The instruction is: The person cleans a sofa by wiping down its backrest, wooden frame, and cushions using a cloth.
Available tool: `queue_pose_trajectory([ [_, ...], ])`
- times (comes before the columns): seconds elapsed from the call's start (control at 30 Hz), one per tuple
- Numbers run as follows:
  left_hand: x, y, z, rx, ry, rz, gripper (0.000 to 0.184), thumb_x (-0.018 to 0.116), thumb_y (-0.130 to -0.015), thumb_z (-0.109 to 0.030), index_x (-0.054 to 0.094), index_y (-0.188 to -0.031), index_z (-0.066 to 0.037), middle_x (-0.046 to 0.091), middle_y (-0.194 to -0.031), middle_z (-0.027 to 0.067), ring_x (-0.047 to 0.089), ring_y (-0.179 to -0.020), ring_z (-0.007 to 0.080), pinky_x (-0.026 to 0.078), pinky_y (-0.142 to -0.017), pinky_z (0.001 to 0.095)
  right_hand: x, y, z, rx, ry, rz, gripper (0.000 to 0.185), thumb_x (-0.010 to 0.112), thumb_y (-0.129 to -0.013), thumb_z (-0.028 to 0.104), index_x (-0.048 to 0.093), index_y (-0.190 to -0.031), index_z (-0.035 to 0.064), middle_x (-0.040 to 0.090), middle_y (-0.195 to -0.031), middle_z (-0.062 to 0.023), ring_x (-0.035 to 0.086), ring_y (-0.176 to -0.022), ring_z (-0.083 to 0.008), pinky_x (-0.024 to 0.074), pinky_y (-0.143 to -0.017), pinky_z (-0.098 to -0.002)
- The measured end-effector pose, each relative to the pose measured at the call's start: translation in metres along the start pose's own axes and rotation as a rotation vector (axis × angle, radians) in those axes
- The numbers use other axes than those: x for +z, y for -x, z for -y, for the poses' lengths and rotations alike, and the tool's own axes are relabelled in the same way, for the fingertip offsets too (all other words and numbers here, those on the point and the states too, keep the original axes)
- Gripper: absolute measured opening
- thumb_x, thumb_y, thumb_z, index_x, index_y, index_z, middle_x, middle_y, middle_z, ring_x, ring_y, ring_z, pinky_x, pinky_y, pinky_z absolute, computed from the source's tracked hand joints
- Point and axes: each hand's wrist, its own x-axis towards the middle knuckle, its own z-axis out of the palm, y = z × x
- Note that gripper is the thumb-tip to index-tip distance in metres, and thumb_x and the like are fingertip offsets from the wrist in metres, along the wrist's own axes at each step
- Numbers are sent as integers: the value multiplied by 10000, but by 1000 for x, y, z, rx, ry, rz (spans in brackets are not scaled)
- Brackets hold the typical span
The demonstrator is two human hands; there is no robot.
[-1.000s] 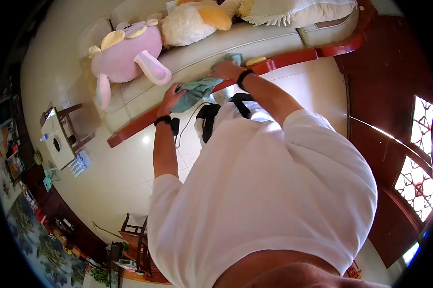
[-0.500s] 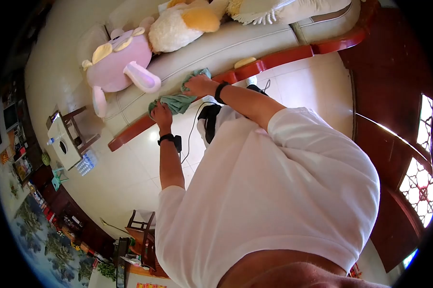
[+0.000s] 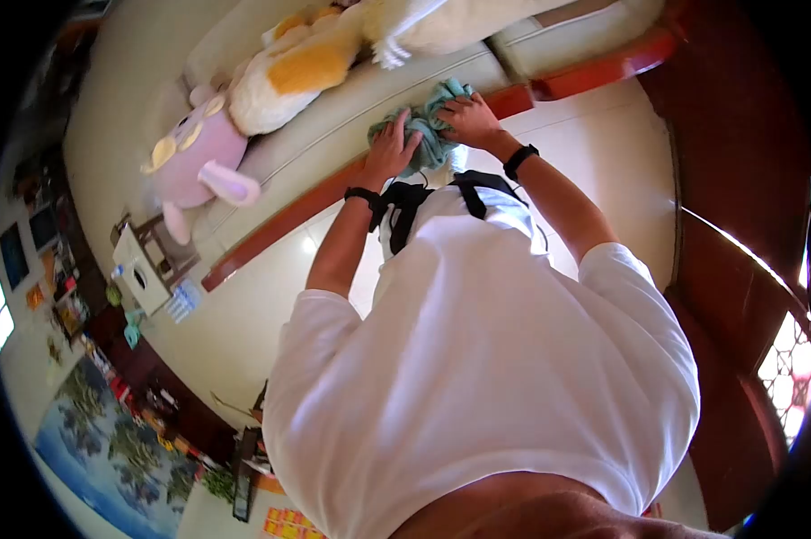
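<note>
A crumpled green cloth (image 3: 430, 148) lies bunched over the red wooden front rail (image 3: 288, 221) of the sofa. My left hand (image 3: 393, 148) grips its left part, fingers bent over the fabric and thumb side toward the middle. On the right part is my right hand (image 3: 470, 122), closed on a fold that sticks up past the fingers. Both hands are close together, with cloth between them. Some fingertips are hidden in the folds.
On the pale sofa seat (image 3: 338, 135) sit a pink plush toy (image 3: 199, 154), a white-and-orange plush (image 3: 288, 79) and a cream fringed cushion (image 3: 459, 31). A small white-topped table (image 3: 141, 269) stands left, beside wrapped bottles (image 3: 182, 299). Dark red wood panels are at the right.
Both hands have moved right along the rail with the cloth, and now sit closer together. The cloth is more bunched. The view has shifted too.
</note>
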Motion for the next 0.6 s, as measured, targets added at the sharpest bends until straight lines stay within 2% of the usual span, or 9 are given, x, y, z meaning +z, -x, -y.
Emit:
queue_pose_trajectory([
  [0.07, 10, -27, -21, 71, 73, 179, 840, 499, -911, -587, 252, -1463, -4, 421, -1384, 318, 433, -1255, 457, 353, -1060, 485, -18, 16, -24, 11, 27, -28, 371, 703, -741, 373, 630, -1052, 185, 576, -990, -24, 559, -1024, -212, 396, -878, -424],
  [0.17, 42, -54, -34, 151, 16, 93, 935, 515, -844, -687, 262, -1468, -38, 496, -1273, 332, 473, -1183, 490, 397, -1005, 516, -29, 34, -32, 133, 48, -25, 349, 695, -735, 371, 643, -1028, 189, 569, -1010, -20, 531, -1045, -206, 384, -870, -426],
  [0.2, 52, -59, -35, 158, -27, 58, 995, 586, -798, -685, 280, -1451, 1, 515, -1245, 335, 494, -1156, 495, 412, -986, 515, -29, 37, -29, 181, 27, -56, 364, 699, -737, 367, 634, -1039, 174, 556, -1012, -23, 518, -1049, -212, 378, -870, -434],
  [0.3, 45, -57, -43, 146, -6, 67, 1031, 667, -748, -659, 304, -1429, 24, 537, -1213, 332, 509, -1134, 492, 425, -970, 512, -23, 35, -15, 308, -10, -125, 415, 708, -715, 370, 622, -1054, 148, 556, -1033, -39, 517, -1059, -243, 367, -883, -475],
  [0.33, 45, -52, -39, 136, 36, 68, 1040, 730, -702, -621, 325, -1415, 18, 554, -1183, 325, 520, -1123, 477, 430, -963, 508, -20, 32, -10, 315, -18, -125, 421, 706, -712, 374, 620, -1055, 147, 561, -1037, -46, 525, -1060, -248, 369, -887, -481],
  [0.43, 28, -25, -15, 134, -53, 81, 980, 746, -684, -597, 369, -1412, -60, 554, -1201, 306, 523, -1140, 455, 418, -984, 503, -8, 23, 6, 280, -21, -122, 430, 697, -722, 399, 618, -1059, 144, 576, -1051, -63, 544, -1076, -265, 373, -902, -505],
  [0.5, 14, -4, 5, 77, -113, 78, 965, 747, -682, -595, 381, -1413, -83, 549, -1226, 285, 515, -1155, 450, 410, -997, 498, -2, 15, 16, 237, -41, -54, 466, 706, -718, 441, 617, -1066, 143, 580, -1078, -68, 541, -1095, -273, 367, -912, -521],
  [0.53, 7, 7, 15, 23, -163, 98, 950, 749, -680, -593, 393, -1415, -106, 544, -1252, 265, 508, -1170, 444, 402, -1010, 494, -3, 6, 23, 238, -77, 122, 622, 722, -681, 511, 594, -1181, 163, 573, -1186, -83, 518, -1168, -289, 350, -959, -533],
  [0.6, 1, 27, 30, 1, -111, 24, 934, 754, -675, -589, 409, -1409, -126, 543, -1263, 244, 504, -1181, 430, 394, -1020, 492, 2, -10, 39, 151, -66, 212, 706, 751, -642, 512, 577, -1219, 145, 560, -1243, -98, 505, -1205, -291, 349, -967, -552],
])
